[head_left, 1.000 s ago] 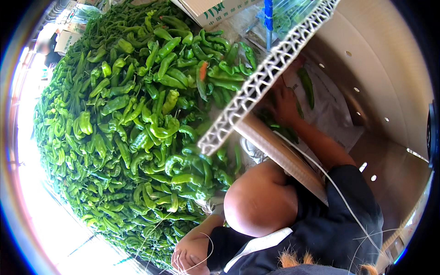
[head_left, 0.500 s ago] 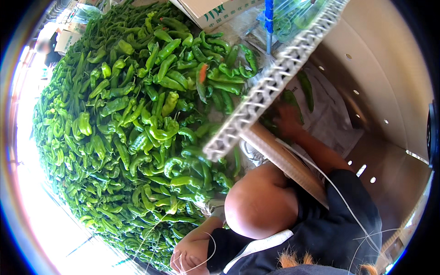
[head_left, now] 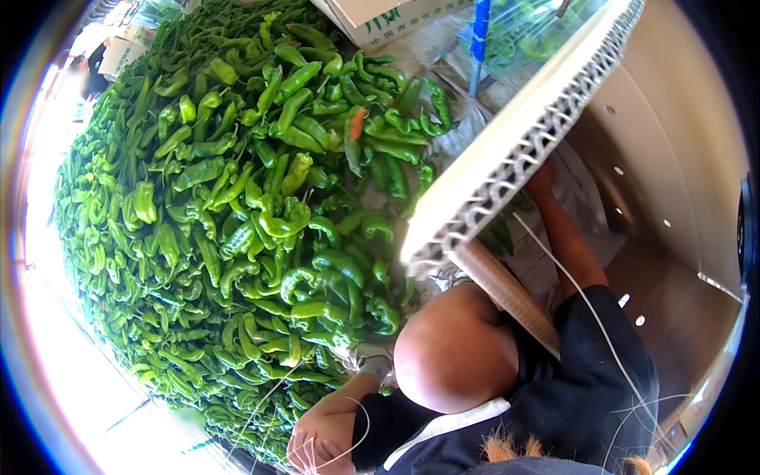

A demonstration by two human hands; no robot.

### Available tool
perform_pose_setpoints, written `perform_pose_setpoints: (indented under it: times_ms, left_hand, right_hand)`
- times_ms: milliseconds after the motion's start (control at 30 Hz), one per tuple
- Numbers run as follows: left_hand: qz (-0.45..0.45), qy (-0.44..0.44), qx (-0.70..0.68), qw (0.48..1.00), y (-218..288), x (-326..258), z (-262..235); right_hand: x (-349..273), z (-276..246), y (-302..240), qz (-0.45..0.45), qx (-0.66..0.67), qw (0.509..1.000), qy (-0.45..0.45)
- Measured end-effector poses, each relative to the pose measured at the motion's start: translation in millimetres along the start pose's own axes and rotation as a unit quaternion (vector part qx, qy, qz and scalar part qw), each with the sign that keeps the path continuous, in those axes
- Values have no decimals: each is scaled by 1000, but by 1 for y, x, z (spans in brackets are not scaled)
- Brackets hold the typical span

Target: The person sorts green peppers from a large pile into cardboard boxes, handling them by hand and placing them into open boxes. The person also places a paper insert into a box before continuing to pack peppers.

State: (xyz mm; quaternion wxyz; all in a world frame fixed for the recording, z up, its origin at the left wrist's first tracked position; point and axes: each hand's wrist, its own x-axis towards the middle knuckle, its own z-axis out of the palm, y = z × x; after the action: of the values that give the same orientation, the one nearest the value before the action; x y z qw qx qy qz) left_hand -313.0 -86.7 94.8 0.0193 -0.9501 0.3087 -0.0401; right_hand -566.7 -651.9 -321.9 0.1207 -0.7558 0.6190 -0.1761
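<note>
My right forearm reaches into a large cardboard box (head_left: 673, 150). My right hand (head_left: 543, 177) is mostly behind the box's raised flap (head_left: 507, 158), and its fingers are hidden. Green peppers (head_left: 497, 236) show in shadow inside the box, on a pale liner (head_left: 582, 206). At the lower left my left hand (head_left: 313, 453) rests on my bent knee, fingers lying over the skin and nothing visible in them. A wide heap of long green peppers (head_left: 237, 214) fills the ground on the left; one of them is partly red (head_left: 354, 142).
Behind the flap stands another printed carton (head_left: 388, 24). Beside it are a blue pole (head_left: 479, 36) and a clear plastic bag of green produce (head_left: 530, 39). My other knee (head_left: 451, 348) is close to the box's edge. A pale string (head_left: 594, 309) crosses my right sleeve.
My right hand has moved farther up into the box, behind the flap. The flap has shifted right and tilted, showing more of its top face. My left hand stays on the knee.
</note>
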Motion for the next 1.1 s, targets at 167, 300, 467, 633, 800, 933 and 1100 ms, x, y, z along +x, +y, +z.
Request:
perform_pose_setpoints:
  times_ms: [167,300,467,633,800,933,1100]
  left_hand:
    - [-39,14,-13,999,-8,-9,-21]
    - [-19,43,-84,995,-21,17,-33]
    - [-141,96,-349,922,-66,24,-10]
    - [-210,-27,-542,813,-126,117,89]
    - [-90,-43,-417,903,-117,254,214]
    - [-117,-8,-370,922,-94,284,307]
    - [14,22,-419,908,-63,269,319]
  right_hand:
    - [-8,9,-79,-42,73,995,-44]
    - [-4,-40,-98,37,236,971,0]
    - [-22,-165,-162,69,472,873,99]
    - [-3,-315,-192,-326,392,847,151]
    - [-108,-352,-459,-610,149,778,-12]
    - [-168,-232,-613,-615,113,746,-227]
    - [-163,-14,-692,-585,6,770,-254]
